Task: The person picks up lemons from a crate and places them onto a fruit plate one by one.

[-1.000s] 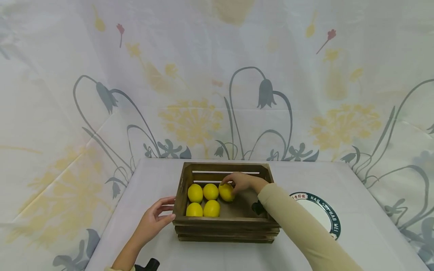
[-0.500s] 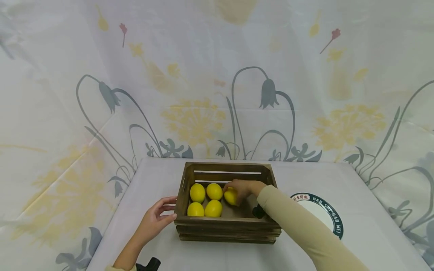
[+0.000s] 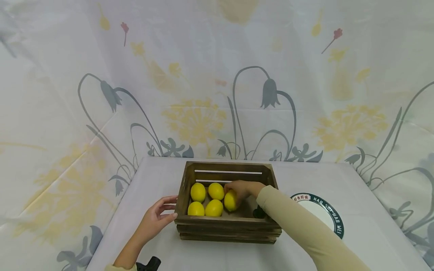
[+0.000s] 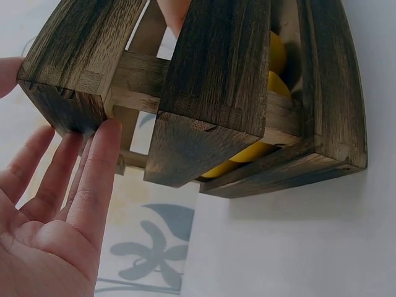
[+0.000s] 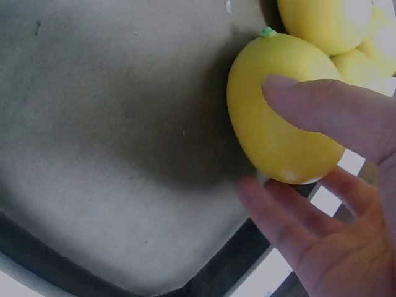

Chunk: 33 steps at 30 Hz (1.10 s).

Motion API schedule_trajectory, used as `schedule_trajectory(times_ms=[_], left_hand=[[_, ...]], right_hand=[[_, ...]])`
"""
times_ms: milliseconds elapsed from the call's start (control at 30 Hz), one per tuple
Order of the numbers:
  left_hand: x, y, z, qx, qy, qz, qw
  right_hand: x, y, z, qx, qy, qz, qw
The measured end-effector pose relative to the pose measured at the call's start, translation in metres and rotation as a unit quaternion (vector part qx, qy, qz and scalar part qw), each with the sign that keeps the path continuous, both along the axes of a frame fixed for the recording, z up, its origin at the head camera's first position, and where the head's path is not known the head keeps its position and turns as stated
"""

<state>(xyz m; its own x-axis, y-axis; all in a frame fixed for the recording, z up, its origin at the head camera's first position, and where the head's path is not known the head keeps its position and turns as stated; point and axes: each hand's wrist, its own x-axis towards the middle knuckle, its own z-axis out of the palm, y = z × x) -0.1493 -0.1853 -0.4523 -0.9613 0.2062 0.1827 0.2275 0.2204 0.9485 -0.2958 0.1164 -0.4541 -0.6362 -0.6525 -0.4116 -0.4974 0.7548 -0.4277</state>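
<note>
A dark wooden crate (image 3: 227, 223) stands on the white table with several yellow lemons in its left part. Two of them, a back-row lemon (image 3: 216, 191) and a front-row lemon (image 3: 214, 208), lie close to the held lemon (image 5: 278, 117). Inside the crate, my right hand (image 3: 240, 190) holds this lemon low over the bottom, thumb across its side and fingers at the opposite side; a small green tip shows on it. My left hand (image 3: 156, 220) rests against the crate's left end, its fingers (image 4: 99, 173) fairly straight on the upper slat, thumb near the corner.
A round white plate (image 3: 333, 214) with a dark green lettered rim lies right of the crate, partly behind my right sleeve (image 3: 305, 226). A flower-printed cloth (image 3: 217, 94) hangs behind the table. The crate's bottom (image 5: 124, 124) shows right of the lemons.
My right hand has brought the held lemon down and slightly toward the front, closer to the crate bottom. The left hand stays on the crate's end. The head view has shifted slightly.
</note>
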Motion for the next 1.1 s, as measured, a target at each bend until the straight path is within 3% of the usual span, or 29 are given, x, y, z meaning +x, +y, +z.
schedule_trajectory(times_ms=[300, 533, 833, 1100], left_hand=[[-0.001, 0.0, 0.0, 0.007, 0.014, -0.013, 0.9998], [-0.001, 0.0, 0.0, 0.009, 0.008, -0.01, 0.9999], [0.001, 0.0, -0.001, 0.013, 0.003, -0.008, 0.9999], [0.002, 0.002, -0.001, 0.007, -0.012, 0.008, 0.9999]], right_hand=[[0.0, 0.0, 0.002, -0.009, -0.034, 0.007, 0.999], [-0.001, -0.001, 0.011, -0.031, 0.012, 0.036, 0.999], [0.005, 0.002, 0.027, -0.141, 0.014, -0.004, 0.99], [0.008, 0.011, 0.044, -0.239, 0.031, -0.041, 0.97]])
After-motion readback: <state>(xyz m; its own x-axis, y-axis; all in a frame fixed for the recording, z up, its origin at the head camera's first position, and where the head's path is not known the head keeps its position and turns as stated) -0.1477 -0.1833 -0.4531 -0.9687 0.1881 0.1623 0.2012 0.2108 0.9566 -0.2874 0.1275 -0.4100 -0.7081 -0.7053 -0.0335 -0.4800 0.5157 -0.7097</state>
